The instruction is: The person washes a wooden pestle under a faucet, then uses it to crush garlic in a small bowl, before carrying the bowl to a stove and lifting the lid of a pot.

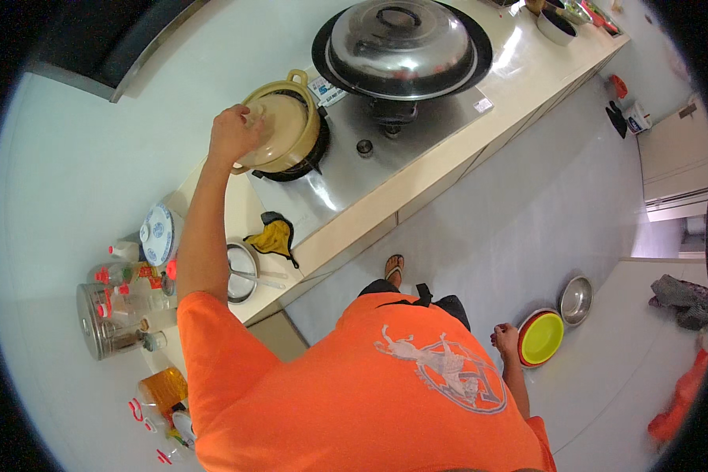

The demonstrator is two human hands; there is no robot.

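Observation:
My left hand [235, 134] is at the knob of a lid [283, 127] on a yellow two-handled pot [311, 133], its fingers closed around the knob. The pot stands on the left gas burner [295, 172] of a steel hob. On the other burner, to its right, sits a large black wok [484, 56] under a domed metal lid [401, 53]. My right hand [505, 339] hangs low at my side with curled fingers; something small and dark shows at the fingertips, too unclear to name. A yellow and black cloth [273, 236] lies at the hob's left corner.
On the left counter are a metal bowl [242, 272] with a utensil across it, a blue-and-white lidded pot [158, 235] and several bottles. Stacked basins [541, 338] and a steel bowl [576, 301] are at the right. A range hood [94, 47] hangs upper left.

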